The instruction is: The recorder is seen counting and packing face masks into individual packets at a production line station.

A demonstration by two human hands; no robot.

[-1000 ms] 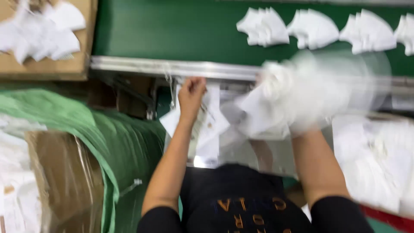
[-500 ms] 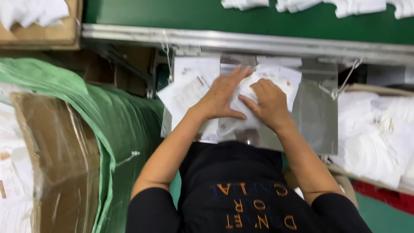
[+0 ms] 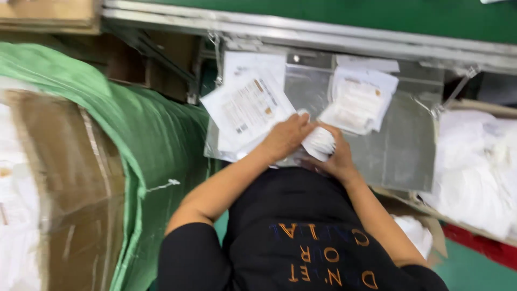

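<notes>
A small white folded thing (image 3: 319, 142) is held between the two hands at the near edge of the shiny metal bench (image 3: 398, 145); the fingers of the left hand (image 3: 285, 137) are curled over its top, and the fingers of the right hand (image 3: 333, 159) are closed under it. A white printed sheet (image 3: 246, 108) is seen just to the left of the hands, and a flat clear packet (image 3: 358, 101) is lying a bit farther off to the right. A green cloth (image 3: 145, 129) is draped over brown boxes (image 3: 59, 183) at the left.
</notes>
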